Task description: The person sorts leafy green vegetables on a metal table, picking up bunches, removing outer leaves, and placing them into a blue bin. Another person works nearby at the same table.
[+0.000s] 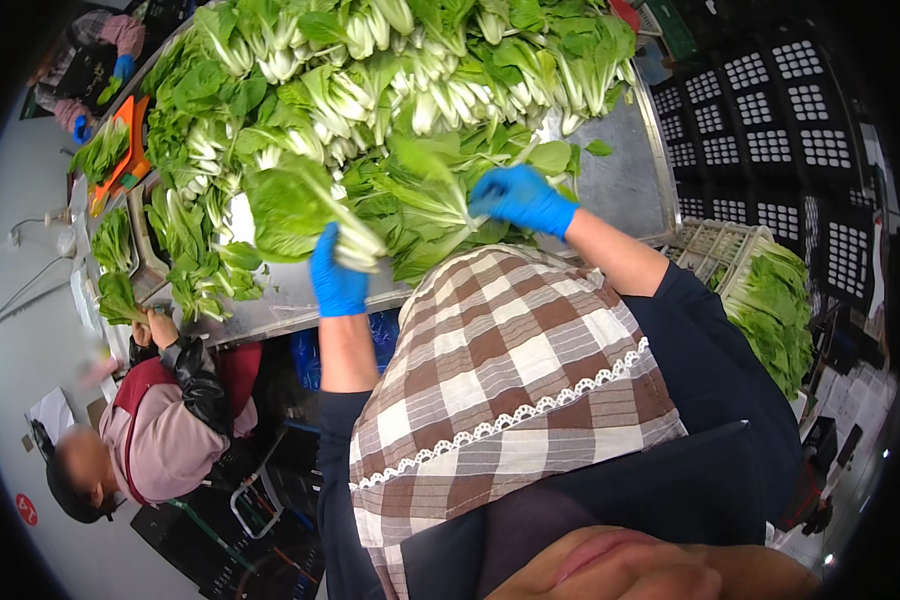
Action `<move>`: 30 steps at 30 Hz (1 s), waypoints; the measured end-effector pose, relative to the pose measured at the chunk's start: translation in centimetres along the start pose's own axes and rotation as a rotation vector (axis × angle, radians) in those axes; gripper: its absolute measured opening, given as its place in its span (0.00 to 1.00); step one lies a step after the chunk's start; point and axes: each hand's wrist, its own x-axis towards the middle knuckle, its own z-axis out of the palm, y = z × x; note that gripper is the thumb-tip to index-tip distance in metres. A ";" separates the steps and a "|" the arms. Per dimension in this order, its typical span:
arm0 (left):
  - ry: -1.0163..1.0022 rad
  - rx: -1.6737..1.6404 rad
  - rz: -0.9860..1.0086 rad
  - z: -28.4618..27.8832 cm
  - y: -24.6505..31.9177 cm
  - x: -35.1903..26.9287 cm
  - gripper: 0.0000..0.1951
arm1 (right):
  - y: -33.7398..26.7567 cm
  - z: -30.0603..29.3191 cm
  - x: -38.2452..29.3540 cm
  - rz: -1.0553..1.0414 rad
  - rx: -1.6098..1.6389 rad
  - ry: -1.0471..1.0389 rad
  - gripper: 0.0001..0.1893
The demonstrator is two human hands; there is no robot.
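My left hand (340, 274), in a blue glove, holds a head of leafy greens (300, 214) with white stems, its leaves towards the far left. My right hand (523, 199), also gloved in blue, has its fingers bent at the stem of a loose leaf (427, 169), which is blurred; whether it grips the leaf cannot be told. Loose green leaves (390, 202) lie in a pile between and under my hands. Beyond them, many heads of the same greens (345, 97) cover the metal table (622, 176) in rows.
At the left, a co-worker (172, 442) holds greens beside a weighing tray (146, 240). Another co-worker in blue gloves is at the upper left, near an orange tray (131, 146). A crate of greens (769, 307) stands at my right, by stacked black crates (765, 127).
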 end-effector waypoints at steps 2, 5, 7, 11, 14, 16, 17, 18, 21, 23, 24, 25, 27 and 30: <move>0.076 0.196 0.135 -2.1 2.6 0.3 0.21 | 3.2 -3.1 1.8 -0.076 -0.133 0.315 0.19; 0.235 0.429 0.250 -9.7 4.8 2.6 0.24 | 6.0 -8.8 4.7 -0.142 -0.346 0.851 0.26; 0.300 0.537 0.257 -14.1 4.7 4.2 0.24 | 7.0 -10.0 6.1 -0.105 -0.446 0.915 0.27; 0.299 0.687 0.231 -16.3 3.6 5.9 0.29 | 12.1 -11.4 8.5 -0.005 -0.299 0.745 0.28; 0.251 0.825 0.383 -14.0 3.2 6.6 0.37 | 10.5 -12.2 7.4 0.163 -0.428 0.570 0.30; 0.295 0.749 0.478 -17.6 3.2 6.9 0.50 | 10.7 -10.0 8.0 0.047 -0.128 0.704 0.21; 0.486 0.748 0.522 -21.4 2.7 7.0 0.57 | 11.4 -8.9 9.3 0.036 0.209 0.564 0.16; 0.671 1.013 0.537 -19.3 2.4 6.9 0.63 | 10.3 -8.5 8.0 0.083 0.375 0.565 0.14; 0.951 1.500 0.650 -8.6 3.4 4.2 0.55 | 5.5 -7.9 3.4 0.145 0.700 0.524 0.11; 0.682 1.452 0.994 -7.6 3.6 4.5 0.49 | 3.9 -5.8 2.0 0.119 0.795 0.417 0.10; 0.550 1.424 1.130 -7.4 3.2 4.3 0.46 | 3.2 -4.8 2.0 0.082 0.813 0.348 0.10; 0.398 1.206 0.985 -4.1 2.2 3.2 0.37 | 2.7 -3.1 1.5 0.070 0.837 0.282 0.11; -0.018 0.950 0.810 -1.4 0.1 4.1 0.26 | 0.7 -0.9 1.2 0.023 0.820 0.179 0.13; -0.266 0.881 0.410 8.2 -2.7 0.6 0.22 | -1.7 0.3 0.1 -0.033 0.811 0.046 0.15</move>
